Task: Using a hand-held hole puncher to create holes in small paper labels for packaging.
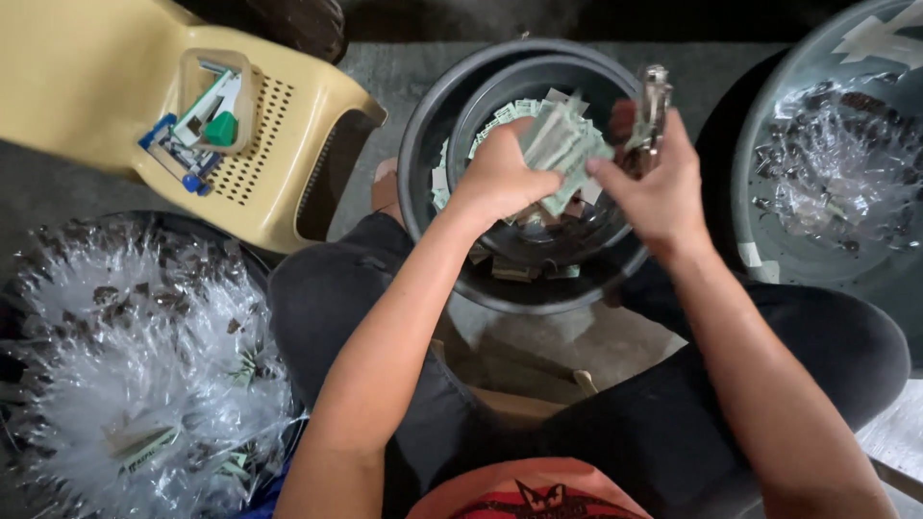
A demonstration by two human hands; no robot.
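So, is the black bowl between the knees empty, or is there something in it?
Not empty. The bowl holds pale green paper slips along its inner wall and bottom; the left hand grips a bunch of them above it.

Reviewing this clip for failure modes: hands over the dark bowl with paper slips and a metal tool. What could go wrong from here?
1. The left hand grips a loose bunch of paper slips; some could slide out and miss the dark bowl.
2. The right hand holds a metal tool close to the left fingers, so a pinch seems possible.
3. The bowl sits between the knees and might tip.
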